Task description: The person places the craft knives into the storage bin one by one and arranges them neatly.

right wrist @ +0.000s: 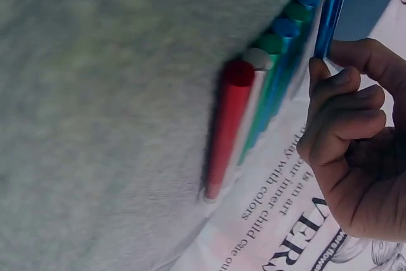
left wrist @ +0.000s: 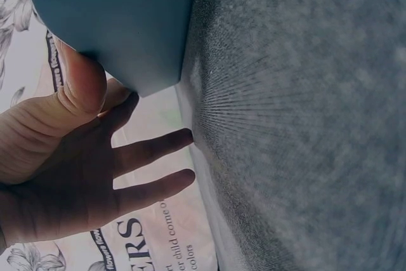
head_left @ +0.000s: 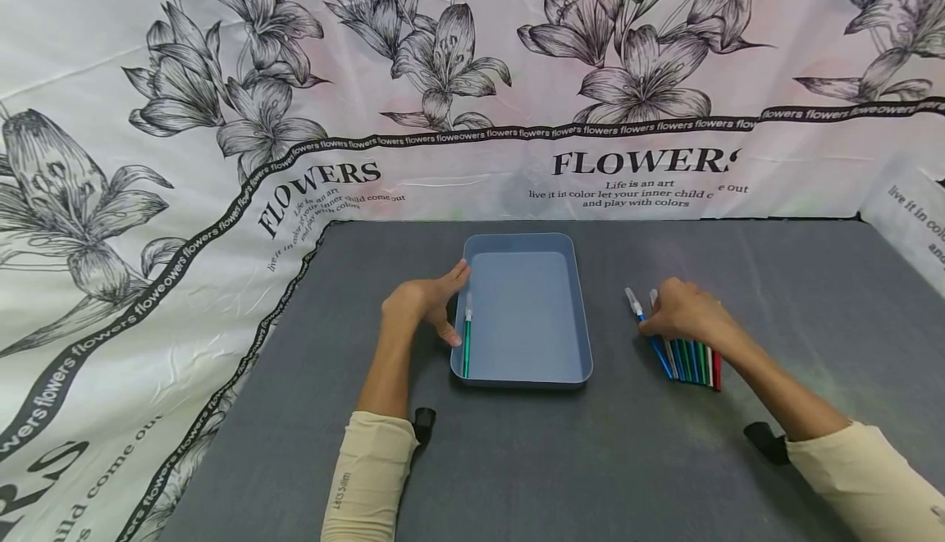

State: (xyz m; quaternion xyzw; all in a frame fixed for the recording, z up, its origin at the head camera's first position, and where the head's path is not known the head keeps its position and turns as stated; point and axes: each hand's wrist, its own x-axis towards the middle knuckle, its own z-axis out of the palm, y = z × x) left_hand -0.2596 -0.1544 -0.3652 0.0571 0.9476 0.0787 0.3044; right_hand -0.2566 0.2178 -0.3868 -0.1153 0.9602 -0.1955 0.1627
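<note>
My left hand (head_left: pixel 428 302) rests against the left side of the blue-grey tray (head_left: pixel 531 382). In the left wrist view its thumb touches the tray wall, while the other fingers stretch out fairly straight. A green felt-tip pen (head_left: pixel 467 349) lies inside the tray along its left wall. To the right of the tray, my right hand (head_left: pixel 687 311) pinches a blue felt-tip pen (right wrist: pixel 332 14) between thumb and index finger. That pen is tilted and raised beside a row of felt-tip pens, with a red felt-tip pen (right wrist: pixel 231 125) at the row's far right end. The hand partly covers the row.
A dark grey cloth (head_left: pixel 517 460) covers the table. White flower-printed fabric (head_left: pixel 458 181) hangs along the back and the left side. Beside the red pen, in the row, lie a white pen (right wrist: pixel 254 65) and several green and blue ones.
</note>
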